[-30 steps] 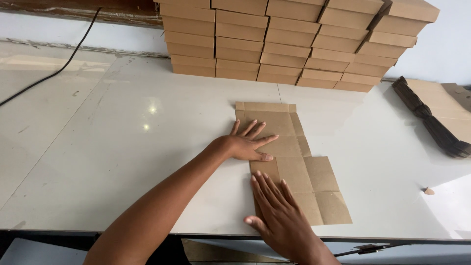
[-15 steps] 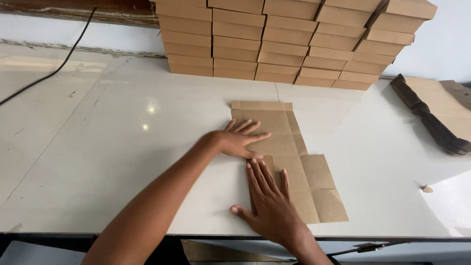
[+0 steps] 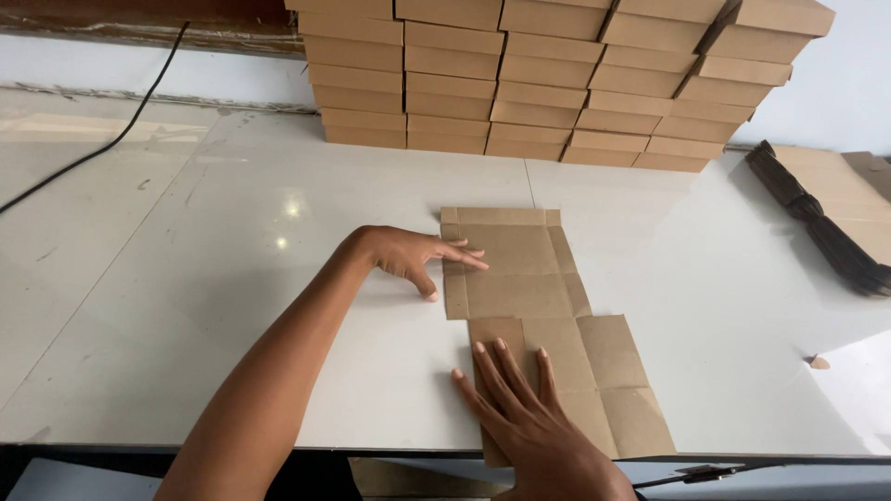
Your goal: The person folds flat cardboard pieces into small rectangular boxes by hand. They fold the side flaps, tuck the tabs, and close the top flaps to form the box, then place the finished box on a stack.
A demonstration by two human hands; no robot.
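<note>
Right now the flat brown cardboard sheet (image 3: 543,325) lies on the white table (image 3: 232,306), near its front edge, with the left hand (image 3: 418,260) pressing the sheet's left side and the right hand (image 3: 524,413) flat on its near end. Both hands have their fingers spread wide and lying flat, gripping nothing, so the sheet could slide on the smooth table or bend in the wrong spot if one hand pushes harder, and its near end could slip off the front edge

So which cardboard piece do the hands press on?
The flat blank lying unfolded mid-table, under both hands; the folded boxes are stacked at the back, untouched.
</note>
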